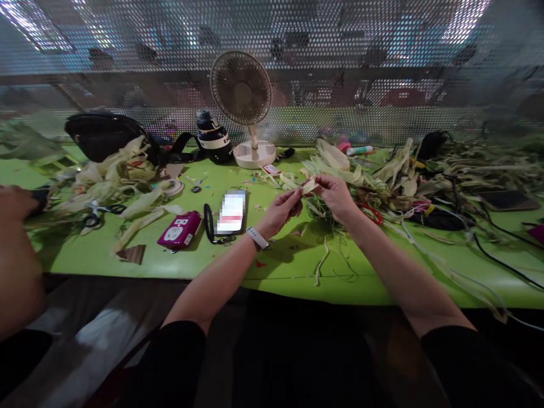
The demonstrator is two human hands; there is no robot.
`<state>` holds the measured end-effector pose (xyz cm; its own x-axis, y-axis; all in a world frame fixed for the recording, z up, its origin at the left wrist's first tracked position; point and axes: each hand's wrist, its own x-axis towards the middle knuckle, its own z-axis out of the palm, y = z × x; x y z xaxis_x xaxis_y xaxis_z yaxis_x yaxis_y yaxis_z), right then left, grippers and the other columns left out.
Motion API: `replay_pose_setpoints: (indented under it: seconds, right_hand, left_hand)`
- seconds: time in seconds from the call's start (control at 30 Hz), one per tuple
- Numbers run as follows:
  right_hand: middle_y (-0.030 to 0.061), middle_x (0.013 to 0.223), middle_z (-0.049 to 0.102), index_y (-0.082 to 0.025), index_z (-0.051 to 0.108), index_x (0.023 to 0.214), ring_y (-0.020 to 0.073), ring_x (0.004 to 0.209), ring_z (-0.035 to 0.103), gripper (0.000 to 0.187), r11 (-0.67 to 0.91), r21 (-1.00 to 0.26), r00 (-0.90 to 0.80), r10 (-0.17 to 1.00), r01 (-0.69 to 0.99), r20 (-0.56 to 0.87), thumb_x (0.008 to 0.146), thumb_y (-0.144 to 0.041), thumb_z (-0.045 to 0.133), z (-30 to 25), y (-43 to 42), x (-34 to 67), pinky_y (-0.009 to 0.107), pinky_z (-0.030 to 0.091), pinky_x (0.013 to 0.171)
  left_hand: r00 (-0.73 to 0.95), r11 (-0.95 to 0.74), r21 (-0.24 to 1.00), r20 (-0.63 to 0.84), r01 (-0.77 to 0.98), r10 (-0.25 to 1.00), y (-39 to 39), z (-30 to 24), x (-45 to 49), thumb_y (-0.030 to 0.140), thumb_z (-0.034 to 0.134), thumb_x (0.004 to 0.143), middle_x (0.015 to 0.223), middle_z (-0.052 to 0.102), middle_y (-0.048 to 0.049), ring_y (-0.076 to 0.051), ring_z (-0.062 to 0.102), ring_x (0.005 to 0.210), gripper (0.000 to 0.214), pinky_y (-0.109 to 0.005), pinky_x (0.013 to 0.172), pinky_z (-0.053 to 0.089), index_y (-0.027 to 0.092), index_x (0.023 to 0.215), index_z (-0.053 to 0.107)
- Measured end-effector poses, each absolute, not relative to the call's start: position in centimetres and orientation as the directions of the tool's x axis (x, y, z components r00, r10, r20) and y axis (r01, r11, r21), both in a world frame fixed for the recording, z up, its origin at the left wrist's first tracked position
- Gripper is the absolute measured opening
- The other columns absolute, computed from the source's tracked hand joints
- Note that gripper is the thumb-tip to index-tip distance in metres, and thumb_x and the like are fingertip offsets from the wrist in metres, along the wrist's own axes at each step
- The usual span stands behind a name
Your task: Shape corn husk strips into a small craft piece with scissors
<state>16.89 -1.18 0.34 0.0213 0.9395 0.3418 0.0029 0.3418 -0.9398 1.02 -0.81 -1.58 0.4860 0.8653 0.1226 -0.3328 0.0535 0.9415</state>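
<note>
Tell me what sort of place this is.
Probably a shared craft workspace: pale husk-like strips lie heaped on a long green table, with scissors nearby, and another person's arm shows at the left edge.

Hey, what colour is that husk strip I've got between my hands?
Pale cream; the head view shows the husk strip best.

The table is lime green, the husk pale cream. From the husk: bottle at 10 o'clock, black, white-banded; fan at 11, beige; marker at 2, white and green.
</note>
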Motion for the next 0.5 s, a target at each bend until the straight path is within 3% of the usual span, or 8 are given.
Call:
replay_pose_setpoints:
  seconds: [0.1,0.23,0.37,0.5]
  right_hand:
    - [-0.0005,0.068,0.063,-0.020,0.064,0.063,0.0146,0.071,0.057,0.032,0.358,-0.934,0.073,0.932,-0.009,0.356,0.066,-0.050,0.077,0.26,-1.18,16.83,0.031,0.049,0.072]
    - [-0.0011,0.067,0.064,-0.021,0.065,0.063,0.0145,0.071,0.058,0.029,0.370,-0.929,0.113,0.924,-0.019,0.366,0.065,-0.047,0.078,0.36,-1.35,16.82,0.031,0.049,0.076]
    - [-0.0002,0.068,0.065,-0.021,0.065,0.064,0.0156,0.071,0.059,0.031,0.357,-0.934,0.053,0.933,-0.003,0.356,0.068,-0.050,0.076,0.86,-1.64,16.82,0.032,0.050,0.078]
    - [0.0011,0.072,0.066,-0.021,0.065,0.067,0.0178,0.077,0.062,0.036,0.248,-0.966,-0.040,0.967,-0.074,0.251,0.069,-0.057,0.069,1.15,-1.81,16.72,0.035,0.051,0.083]
  left_hand:
    - [0.474,0.007,0.950,0.150,-0.313,0.868,-0.83,-1.54,1.04,0.062,0.072,0.073,0.047,0.036,0.0082,-0.002,0.025,0.041,0.049,-0.021,0.041,0.011,0.014,0.075,0.063]
    - [0.465,0.019,0.944,0.145,-0.330,0.874,-0.87,-1.56,1.20,0.062,0.075,0.069,0.047,0.031,0.0096,-0.003,0.024,0.041,0.049,-0.022,0.042,0.010,0.015,0.073,0.058]
    - [0.440,0.016,0.938,0.147,-0.347,0.886,-1.00,-1.51,1.29,0.061,0.073,0.071,0.047,0.031,0.0096,-0.004,0.023,0.042,0.048,-0.023,0.043,0.010,0.016,0.075,0.058]
    - [0.386,0.020,0.926,0.137,-0.376,0.912,-0.88,-1.59,1.30,0.058,0.074,0.072,0.047,0.029,0.0100,-0.003,0.020,0.042,0.049,-0.022,0.043,0.011,0.017,0.066,0.048]
